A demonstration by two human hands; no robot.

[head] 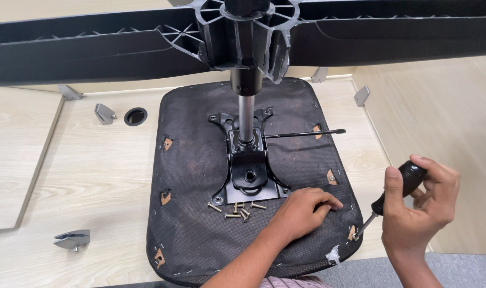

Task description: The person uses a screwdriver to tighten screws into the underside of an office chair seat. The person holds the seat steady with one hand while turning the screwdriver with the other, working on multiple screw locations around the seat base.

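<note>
Lying at the far left on the pale wooden desk [83, 170] is a small metal bracket [72, 239], with a second bracket [104, 113] and a round cable hole [135, 116] further back. Next comes the upturned chair seat [200, 234], its black fabric underside facing up and stapled along the edge, small brown openings spaced around its border. A black metal plate [248, 176] is fixed at the centre of the seat, and a shiny gas post [246, 114] rises from it to the black star-shaped chair base [147, 48] spanning the top of the view. A long thin lever [307, 133] sticks out to the right from the plate. Loose screws [236, 209] — a small scattered heap — lie on the fabric just in front of the plate. The left hand [301, 210] rests palm down on the seat just right of the screws, fingers curled loosely against the fabric, grasping nothing that can be seen. The right hand [421, 205] is clenched around the black handle of a screwdriver [392, 194], thumb up along the handle — the shaft slants down and left, its tip meeting a screw [354, 234] in the opening at the seat's near right corner.
</note>
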